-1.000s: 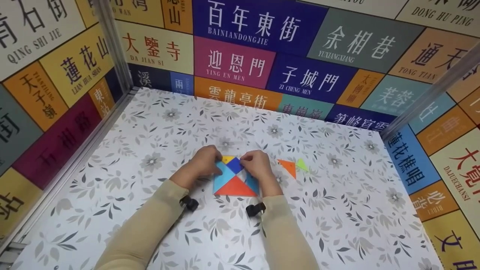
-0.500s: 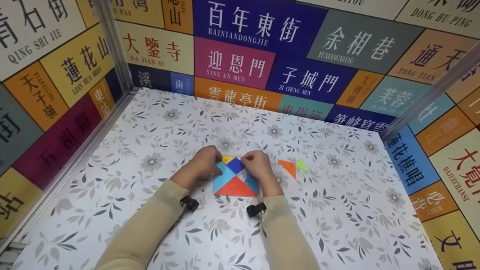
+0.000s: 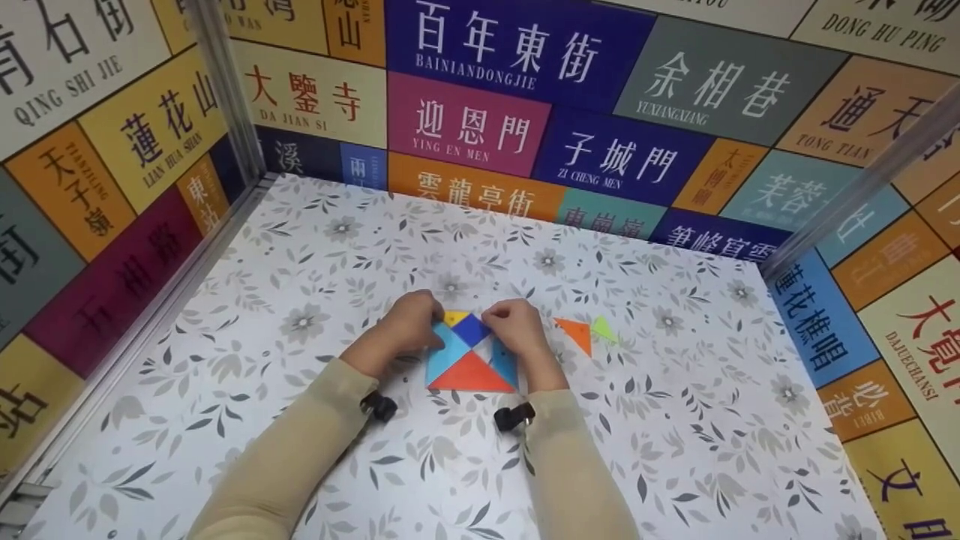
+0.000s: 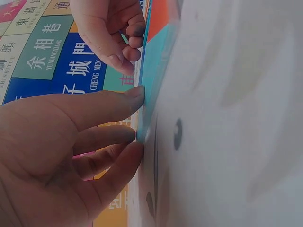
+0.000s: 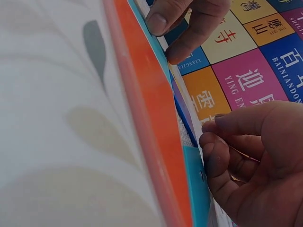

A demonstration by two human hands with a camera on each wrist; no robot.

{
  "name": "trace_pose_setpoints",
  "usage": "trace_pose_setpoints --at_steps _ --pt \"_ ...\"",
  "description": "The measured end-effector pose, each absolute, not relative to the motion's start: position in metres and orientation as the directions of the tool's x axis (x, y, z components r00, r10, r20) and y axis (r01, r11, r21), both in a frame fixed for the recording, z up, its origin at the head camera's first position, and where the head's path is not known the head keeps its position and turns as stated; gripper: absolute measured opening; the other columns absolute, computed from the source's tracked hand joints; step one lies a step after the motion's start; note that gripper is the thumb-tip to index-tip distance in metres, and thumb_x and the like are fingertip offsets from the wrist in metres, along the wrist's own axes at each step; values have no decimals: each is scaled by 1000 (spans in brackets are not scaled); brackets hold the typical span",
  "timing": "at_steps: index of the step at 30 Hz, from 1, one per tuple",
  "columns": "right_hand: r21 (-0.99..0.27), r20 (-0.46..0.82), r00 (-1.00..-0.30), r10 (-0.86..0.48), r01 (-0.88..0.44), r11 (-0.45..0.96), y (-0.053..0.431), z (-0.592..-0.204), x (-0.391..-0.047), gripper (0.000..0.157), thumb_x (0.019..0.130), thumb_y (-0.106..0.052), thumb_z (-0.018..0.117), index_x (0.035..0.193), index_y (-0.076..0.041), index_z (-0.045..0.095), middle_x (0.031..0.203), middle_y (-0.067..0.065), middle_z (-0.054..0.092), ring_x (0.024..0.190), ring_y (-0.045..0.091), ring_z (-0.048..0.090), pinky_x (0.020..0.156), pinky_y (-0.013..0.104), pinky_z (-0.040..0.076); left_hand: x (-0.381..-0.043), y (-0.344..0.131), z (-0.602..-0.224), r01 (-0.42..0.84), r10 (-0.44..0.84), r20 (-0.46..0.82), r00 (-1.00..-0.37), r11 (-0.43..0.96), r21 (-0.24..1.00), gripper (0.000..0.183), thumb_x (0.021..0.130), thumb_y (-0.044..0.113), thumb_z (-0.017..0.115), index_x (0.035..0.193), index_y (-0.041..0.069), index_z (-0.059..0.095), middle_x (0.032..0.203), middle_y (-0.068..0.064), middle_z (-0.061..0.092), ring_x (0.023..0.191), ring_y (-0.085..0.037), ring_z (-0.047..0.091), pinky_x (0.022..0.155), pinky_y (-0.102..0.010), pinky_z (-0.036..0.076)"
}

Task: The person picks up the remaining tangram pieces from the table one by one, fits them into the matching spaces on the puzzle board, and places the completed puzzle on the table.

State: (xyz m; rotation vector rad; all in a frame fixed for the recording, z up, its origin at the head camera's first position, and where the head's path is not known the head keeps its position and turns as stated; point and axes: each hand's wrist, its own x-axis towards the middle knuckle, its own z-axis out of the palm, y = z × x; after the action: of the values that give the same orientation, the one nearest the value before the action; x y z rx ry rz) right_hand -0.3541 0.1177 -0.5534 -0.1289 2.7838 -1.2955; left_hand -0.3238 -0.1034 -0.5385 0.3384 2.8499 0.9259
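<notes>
Flat tangram pieces form a partial square in the middle of the table. My left hand point(image 3: 405, 322) holds the left corner of a light blue triangle point(image 3: 448, 358), its thumb on the piece and its fingers at the outer edge. A red-orange triangle point(image 3: 472, 375) lies along the near side. My right hand point(image 3: 519, 330) has curled fingers, the tips meeting right at the right corner of a dark blue square point(image 3: 472, 330); I cannot tell whether they pinch it. A yellow piece point(image 3: 452, 317) shows beyond my left thumb. A second light blue piece point(image 5: 198, 182) lies partly under my right hand.
To the right of my right hand lie two loose triangles, one orange point(image 3: 577, 335) and one lime green point(image 3: 604, 330). The table point(image 3: 375, 480) has a white floral cover. Sign-printed panels point(image 3: 517, 45) and metal posts point(image 3: 232, 97) enclose it behind and at both sides.
My right fingertips have shifted very slightly rightward at the blue square's corner. My left hand and the pieces look the same as before.
</notes>
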Motion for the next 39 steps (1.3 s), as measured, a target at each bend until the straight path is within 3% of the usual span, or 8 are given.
trace_pose_setpoints --at_steps 5,12,20,39 --pt "-781 -29 -994 -105 -43 623 118 -553 -354 13 95 -18 74 90 -10 83 83 1 76 73 14 63 69 25 51 -322 -98 -534 229 260 18 -965 816 531 42 77 14 90 115 -1 78 111 -11 68 99 -28 65 96 -44 57" --pt "-785 -32 -994 -106 -41 618 119 -553 -355 13 94 -18 74 91 -10 84 84 1 75 77 14 63 71 25 51 -320 -92 -535 299 337 19 -941 807 509 45 79 15 91 119 -1 78 118 -12 71 108 -30 69 101 -43 58" --pt "-790 -47 -992 -118 -36 612 119 -551 -355 13 95 -18 73 91 -11 83 84 2 75 75 15 63 71 26 52 -318 -94 -532 226 318 -78 -945 805 548 49 77 13 94 122 1 78 123 -12 70 113 -29 64 110 -44 52" --pt "-861 -57 -975 -215 -61 504 129 -549 -357 17 99 -18 73 107 -6 82 90 4 73 78 16 62 71 27 55 -321 -95 -534 245 335 -87 -938 821 516 49 76 15 94 120 2 78 117 -11 71 109 -28 64 106 -43 53"
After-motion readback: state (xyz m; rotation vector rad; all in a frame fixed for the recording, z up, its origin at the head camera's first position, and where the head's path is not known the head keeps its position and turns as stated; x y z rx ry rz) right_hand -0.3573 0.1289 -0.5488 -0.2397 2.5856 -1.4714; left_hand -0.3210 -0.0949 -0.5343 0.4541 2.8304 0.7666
